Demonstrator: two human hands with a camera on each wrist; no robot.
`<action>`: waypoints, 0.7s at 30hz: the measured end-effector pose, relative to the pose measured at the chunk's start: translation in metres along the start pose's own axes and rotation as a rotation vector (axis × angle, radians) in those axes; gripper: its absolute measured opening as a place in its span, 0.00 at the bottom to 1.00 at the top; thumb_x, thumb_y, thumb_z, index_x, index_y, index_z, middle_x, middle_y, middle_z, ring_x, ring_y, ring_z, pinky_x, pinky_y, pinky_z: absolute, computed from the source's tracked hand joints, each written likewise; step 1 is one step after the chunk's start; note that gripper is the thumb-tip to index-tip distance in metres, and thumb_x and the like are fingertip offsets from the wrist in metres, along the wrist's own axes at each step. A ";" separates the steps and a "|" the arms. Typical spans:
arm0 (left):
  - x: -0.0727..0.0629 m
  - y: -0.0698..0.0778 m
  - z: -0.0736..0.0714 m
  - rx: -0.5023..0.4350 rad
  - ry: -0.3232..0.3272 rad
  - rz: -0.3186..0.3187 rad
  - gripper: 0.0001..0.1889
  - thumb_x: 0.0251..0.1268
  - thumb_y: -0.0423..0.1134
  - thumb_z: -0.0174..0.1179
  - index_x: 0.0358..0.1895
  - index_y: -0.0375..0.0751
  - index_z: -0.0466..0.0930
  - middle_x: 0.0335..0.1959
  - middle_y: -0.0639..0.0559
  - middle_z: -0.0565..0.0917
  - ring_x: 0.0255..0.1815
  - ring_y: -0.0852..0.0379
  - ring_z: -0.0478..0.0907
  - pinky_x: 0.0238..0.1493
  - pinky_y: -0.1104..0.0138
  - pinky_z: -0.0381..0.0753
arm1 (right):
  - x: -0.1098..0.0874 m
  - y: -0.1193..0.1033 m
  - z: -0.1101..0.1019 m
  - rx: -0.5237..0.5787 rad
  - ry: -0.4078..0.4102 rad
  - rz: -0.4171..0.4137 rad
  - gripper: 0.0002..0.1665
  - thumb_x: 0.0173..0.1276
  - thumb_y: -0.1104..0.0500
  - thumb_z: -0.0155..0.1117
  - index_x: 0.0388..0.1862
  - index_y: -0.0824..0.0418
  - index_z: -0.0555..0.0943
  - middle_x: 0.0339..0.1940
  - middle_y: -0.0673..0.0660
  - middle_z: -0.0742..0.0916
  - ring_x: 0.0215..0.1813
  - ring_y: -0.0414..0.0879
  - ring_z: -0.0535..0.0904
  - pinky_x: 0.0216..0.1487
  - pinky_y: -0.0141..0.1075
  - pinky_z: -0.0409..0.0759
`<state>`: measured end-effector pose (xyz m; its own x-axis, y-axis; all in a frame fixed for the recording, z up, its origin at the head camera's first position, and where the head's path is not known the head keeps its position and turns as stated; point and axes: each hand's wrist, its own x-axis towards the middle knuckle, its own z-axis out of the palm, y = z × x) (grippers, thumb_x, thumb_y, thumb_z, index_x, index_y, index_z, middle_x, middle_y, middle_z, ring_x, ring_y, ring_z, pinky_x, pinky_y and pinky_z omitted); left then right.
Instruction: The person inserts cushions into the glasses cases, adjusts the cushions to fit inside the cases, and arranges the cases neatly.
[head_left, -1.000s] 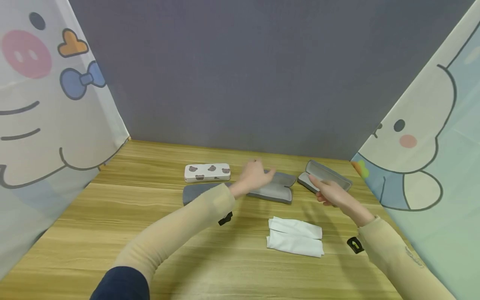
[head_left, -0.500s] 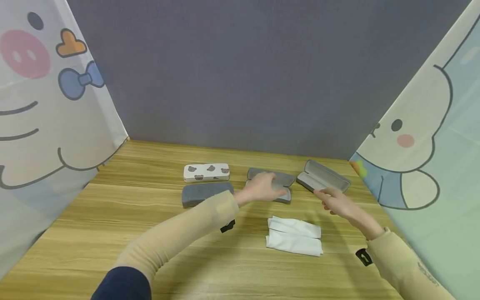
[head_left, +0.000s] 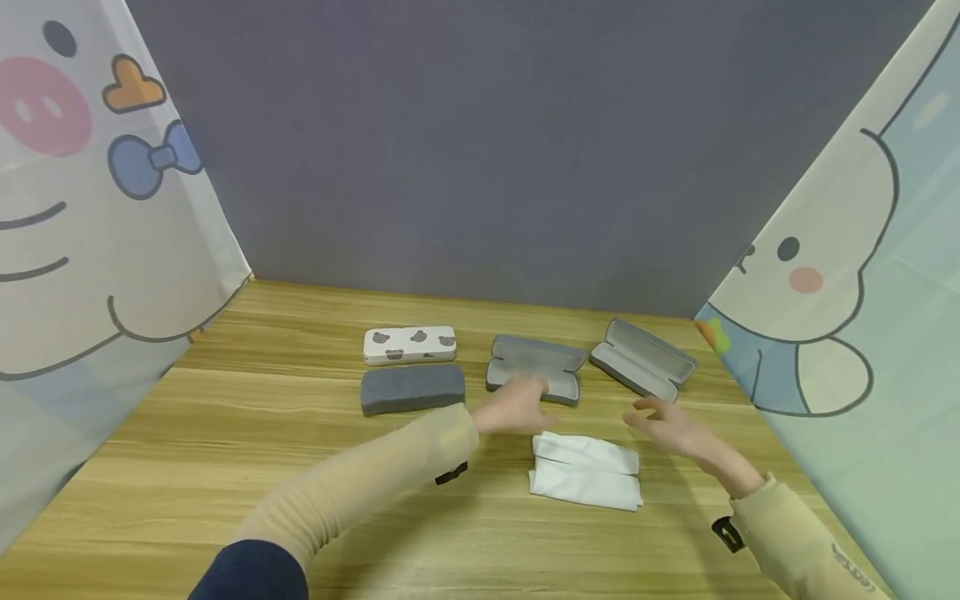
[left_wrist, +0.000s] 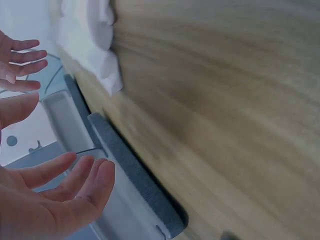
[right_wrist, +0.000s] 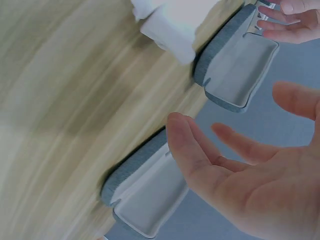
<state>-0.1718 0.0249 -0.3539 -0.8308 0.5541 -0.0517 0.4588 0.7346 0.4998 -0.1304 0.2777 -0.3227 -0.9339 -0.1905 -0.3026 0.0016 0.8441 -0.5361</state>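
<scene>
My left hand point(head_left: 516, 406) hovers in front of the middle grey glasses case point(head_left: 537, 358), which lies with its lid up and its pale lining showing. In the left wrist view its fingers point(left_wrist: 82, 192) are loosely bent with nothing between them. My right hand point(head_left: 667, 429) hangs in front of the right grey glasses case point(head_left: 643, 360), also with its lid raised. The right wrist view shows that palm bare, its fingers point(right_wrist: 192, 150) relaxed and spread. Between and nearer than both hands lies a folded white cloth point(head_left: 585, 472), in two strips side by side.
Left of the middle case sits a closed dark grey glasses case point(head_left: 412, 388). Behind it is a white case with bear prints point(head_left: 409, 345). A grey panel point(head_left: 480, 150) rises at the table's back, and printed curtains point(head_left: 862, 275) flank both sides of the wooden table point(head_left: 300, 433).
Both hands have drawn back from the two cases toward the white cloth. My left hand moved nearer, uncovering the middle case; my right hand moved nearer and its fingers spread.
</scene>
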 end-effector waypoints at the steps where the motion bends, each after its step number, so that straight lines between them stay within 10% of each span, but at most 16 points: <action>1: 0.000 -0.001 0.002 0.013 -0.002 0.004 0.28 0.60 0.48 0.63 0.58 0.32 0.76 0.57 0.42 0.80 0.59 0.47 0.76 0.58 0.61 0.78 | 0.000 0.001 0.001 0.006 -0.002 -0.011 0.41 0.73 0.45 0.51 0.68 0.77 0.60 0.55 0.78 0.77 0.54 0.65 0.78 0.48 0.52 0.79; 12: 0.001 -0.006 0.022 0.076 -0.069 -0.026 0.30 0.59 0.50 0.64 0.60 0.35 0.74 0.59 0.45 0.80 0.62 0.49 0.75 0.63 0.61 0.74 | 0.002 0.017 0.014 0.038 -0.012 -0.091 0.33 0.68 0.55 0.61 0.62 0.78 0.66 0.47 0.73 0.79 0.47 0.57 0.78 0.41 0.44 0.79; 21: 0.001 -0.007 0.028 0.162 -0.090 -0.039 0.15 0.56 0.49 0.65 0.40 0.42 0.81 0.46 0.50 0.82 0.52 0.54 0.75 0.65 0.61 0.69 | 0.005 0.025 0.027 0.037 -0.022 -0.100 0.30 0.62 0.62 0.66 0.58 0.78 0.70 0.39 0.65 0.81 0.40 0.51 0.76 0.36 0.38 0.76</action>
<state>-0.1667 0.0314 -0.3813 -0.8205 0.5518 -0.1491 0.4781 0.8055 0.3502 -0.1254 0.2840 -0.3591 -0.9218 -0.2843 -0.2635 -0.0777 0.8014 -0.5931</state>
